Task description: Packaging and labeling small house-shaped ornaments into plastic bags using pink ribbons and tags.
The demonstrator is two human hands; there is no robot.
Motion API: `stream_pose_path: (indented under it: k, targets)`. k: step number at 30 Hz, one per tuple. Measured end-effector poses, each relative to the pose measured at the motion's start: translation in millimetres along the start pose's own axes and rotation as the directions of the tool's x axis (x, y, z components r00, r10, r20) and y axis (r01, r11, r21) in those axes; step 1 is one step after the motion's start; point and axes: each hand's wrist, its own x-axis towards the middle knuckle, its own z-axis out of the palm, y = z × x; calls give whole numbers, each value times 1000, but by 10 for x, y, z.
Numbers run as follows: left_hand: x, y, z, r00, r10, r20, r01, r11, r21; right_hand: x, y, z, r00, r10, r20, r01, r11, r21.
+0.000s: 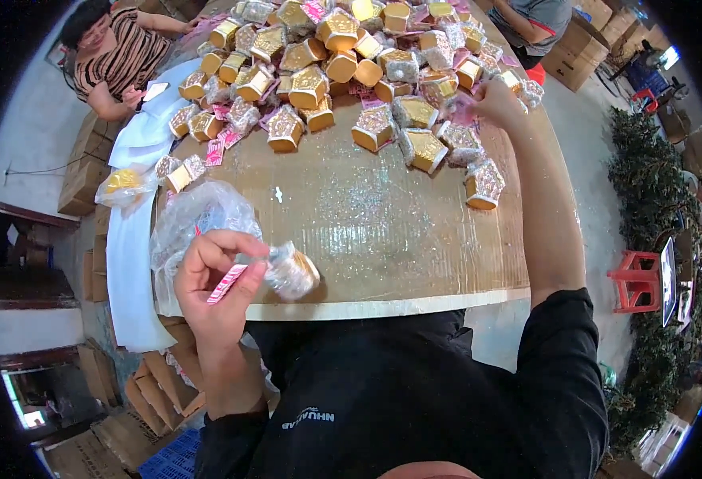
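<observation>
My left hand point(219, 279) is closed near the front edge of the table. It pinches a pink-and-white striped card point(227, 285) and the gathered top of a clear bag around a small gold-and-white ornament point(293, 273). That bagged ornament hangs just right of my fingertips, low over the cardboard. My right arm stretches to the far right, where my right hand point(501, 104) curls its fingers at the edge of a heap of gold, house-shaped ornaments point(309, 86). Beside its fingertips lies pink translucent wrapping point(463, 108); what the fingers grip is hidden.
Glitter dusts the cardboard tabletop point(351, 231). A crumpled clear plastic bag point(207, 209) and white foam sheeting point(131, 263) lie on the left. One person point(119, 60) sits far left, another point(531, 24) far right. A red stool point(637, 281) stands on the floor at right.
</observation>
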Motion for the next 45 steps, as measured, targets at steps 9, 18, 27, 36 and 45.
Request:
stream_pose_path:
  k: [9, 18, 27, 36, 45]
  targets:
    - [170, -99, 189, 971, -221, 93, 239, 904, -353, -682, -687, -969, 915, -53, -399, 267, 822, 503]
    - [602, -129, 509, 970, -147, 196, 236, 771, -591, -1939, -1681, -1090, 900, -274, -339, 433, 647, 628]
    - [378, -74, 607, 879, -113, 463, 397, 711, -581, -2213, -2147, -485, 906, -405, -119, 285, 378, 881]
    - [242, -62, 540, 900, -199, 388, 360, 840, -407, -2362, -2243, -342, 934, -354, -43, 193, 401, 896]
    - [225, -201, 509, 949, -129, 288, 197, 955, -223, -2472, -2261, -358, 843, -516, -152, 438, 494, 751]
